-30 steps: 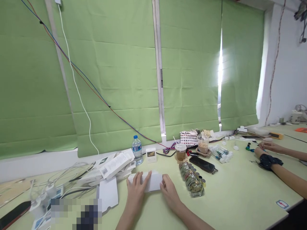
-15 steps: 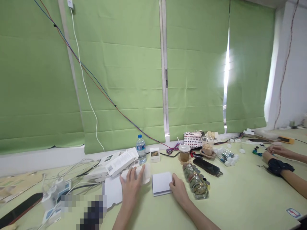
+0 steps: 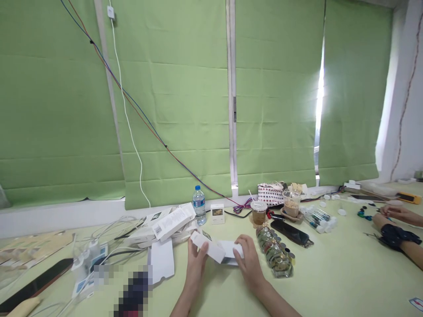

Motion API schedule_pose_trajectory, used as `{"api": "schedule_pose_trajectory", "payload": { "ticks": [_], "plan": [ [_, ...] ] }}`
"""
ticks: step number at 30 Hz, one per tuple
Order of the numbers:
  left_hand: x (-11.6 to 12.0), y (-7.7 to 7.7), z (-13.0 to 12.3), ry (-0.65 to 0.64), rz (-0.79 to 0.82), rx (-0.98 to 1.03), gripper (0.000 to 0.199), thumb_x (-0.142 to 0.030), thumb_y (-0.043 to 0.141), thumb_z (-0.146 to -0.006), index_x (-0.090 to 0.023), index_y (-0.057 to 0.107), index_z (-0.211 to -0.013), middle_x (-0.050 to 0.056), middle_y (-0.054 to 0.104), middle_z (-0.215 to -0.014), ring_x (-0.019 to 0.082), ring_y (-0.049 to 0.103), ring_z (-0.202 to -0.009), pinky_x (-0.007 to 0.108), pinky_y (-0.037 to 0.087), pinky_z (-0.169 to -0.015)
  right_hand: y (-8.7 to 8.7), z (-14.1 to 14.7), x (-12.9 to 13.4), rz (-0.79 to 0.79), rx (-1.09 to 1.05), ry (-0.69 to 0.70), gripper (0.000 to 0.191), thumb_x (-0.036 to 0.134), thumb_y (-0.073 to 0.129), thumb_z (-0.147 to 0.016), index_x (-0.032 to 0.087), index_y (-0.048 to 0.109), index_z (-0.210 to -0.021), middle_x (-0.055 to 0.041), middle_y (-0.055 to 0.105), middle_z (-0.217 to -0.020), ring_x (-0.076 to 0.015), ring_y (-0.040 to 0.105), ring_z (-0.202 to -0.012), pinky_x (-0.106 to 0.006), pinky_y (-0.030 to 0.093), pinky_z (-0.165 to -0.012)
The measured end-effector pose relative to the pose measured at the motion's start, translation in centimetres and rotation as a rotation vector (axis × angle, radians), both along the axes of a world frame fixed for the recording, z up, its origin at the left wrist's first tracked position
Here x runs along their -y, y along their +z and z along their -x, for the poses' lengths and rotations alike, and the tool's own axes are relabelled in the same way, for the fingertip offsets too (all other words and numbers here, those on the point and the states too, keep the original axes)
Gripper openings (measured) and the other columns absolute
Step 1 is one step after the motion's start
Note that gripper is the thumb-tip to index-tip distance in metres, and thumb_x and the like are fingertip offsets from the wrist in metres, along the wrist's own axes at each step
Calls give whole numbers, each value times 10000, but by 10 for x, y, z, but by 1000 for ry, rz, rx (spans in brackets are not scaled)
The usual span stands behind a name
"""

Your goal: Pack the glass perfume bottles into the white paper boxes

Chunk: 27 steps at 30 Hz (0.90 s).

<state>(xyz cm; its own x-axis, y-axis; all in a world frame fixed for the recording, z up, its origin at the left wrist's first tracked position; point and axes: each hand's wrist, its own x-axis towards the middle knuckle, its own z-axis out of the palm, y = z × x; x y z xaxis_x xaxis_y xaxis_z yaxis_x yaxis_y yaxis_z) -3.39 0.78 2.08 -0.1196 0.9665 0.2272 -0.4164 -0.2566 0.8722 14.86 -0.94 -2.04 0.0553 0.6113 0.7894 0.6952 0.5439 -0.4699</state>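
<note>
With the left hand (image 3: 196, 260) curled round the box (image 3: 211, 248) and the right hand (image 3: 250, 260) pinching the card (image 3: 230, 248), both over the counter (image 3: 317, 281), a light grip should avoid creases.

The person's left hand (image 3: 195, 260) and right hand (image 3: 248, 260) are bare, with slender fingers (image 3: 202, 252) and narrow wrists (image 3: 258, 285). Beyond these, the left forearm (image 3: 183, 299) and the right forearm (image 3: 276, 301) are uncovered, each widening gently toward the lower edge of the view, the right one showing over a longer stretch. Fingernails are too small to make out, and clothing higher up is out of view.
</note>
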Motion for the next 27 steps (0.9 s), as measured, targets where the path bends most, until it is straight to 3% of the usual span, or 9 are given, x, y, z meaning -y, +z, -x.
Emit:
{"api": "schedule_pose_trajectory", "payload": {
  "ticks": [3,7,11,16,19,22,24,27],
  "plan": [
    [-2,-4,-1,-162,187,283,466,-401,755,-704,-207,574,-1088,78,692,-994,242,683,-851,369,560,-753,0,11,6,-151,95,148,234,228,513,-901,249,565,-1129,-90,613,-1054,-241,583,-972,-380,485,-824],
    [1,-6,-4,-290,266,405,302,-339,708,-775,-136,603,-973,121,722,-917,278,709,-792,420,563,-765,-1,19,5,-201,144,171,444,239,571,-882,272,482,-1315,-105,633,-1103,-261,599,-996,-409,505,-829],
    [7,-2,-9,-294,297,397,271,-310,695,-793,-124,591,-959,130,726,-896,289,715,-782,399,573,-721,-2,18,5,-159,118,124,405,228,567,-883,252,488,-1279,-119,614,-1075,-271,591,-979,-430,502,-821],
    [8,-4,-15,-282,294,393,273,-289,701,-791,-128,585,-979,118,720,-885,274,711,-792,395,583,-723,-5,19,1,-146,42,92,92,140,512,-860,208,554,-906,-85,583,-879,-245,551,-826,-370,481,-676],
    [6,-4,-16,-267,317,428,235,-293,678,-812,-126,602,-958,100,715,-824,249,710,-752,393,588,-735,-6,21,2,-182,89,123,163,113,460,-851,222,527,-751,-57,568,-790,-223,522,-746,-337,446,-631],
    [5,-3,-12,-249,349,447,209,-320,657,-826,-131,614,-903,97,711,-788,235,707,-710,362,596,-684,-2,21,7,-111,121,315,71,245,503,-871,225,553,-825,-67,591,-876,-217,552,-794,-323,465,-673],
    [4,-3,-9,-217,353,448,204,-326,658,-824,-138,614,-892,88,708,-772,228,706,-689,350,598,-658,1,21,10,-1,36,413,179,291,403,-935,222,567,-921,-68,600,-887,-203,574,-803,-309,472,-698],
    [3,-5,-7,-202,340,423,243,-339,660,-818,-137,614,-945,105,711,-824,250,709,-713,383,599,-660,2,20,9,110,-87,382,300,272,294,-983,228,582,-1057,-55,634,-865,-190,599,-784,-294,464,-701]
  ]
}}
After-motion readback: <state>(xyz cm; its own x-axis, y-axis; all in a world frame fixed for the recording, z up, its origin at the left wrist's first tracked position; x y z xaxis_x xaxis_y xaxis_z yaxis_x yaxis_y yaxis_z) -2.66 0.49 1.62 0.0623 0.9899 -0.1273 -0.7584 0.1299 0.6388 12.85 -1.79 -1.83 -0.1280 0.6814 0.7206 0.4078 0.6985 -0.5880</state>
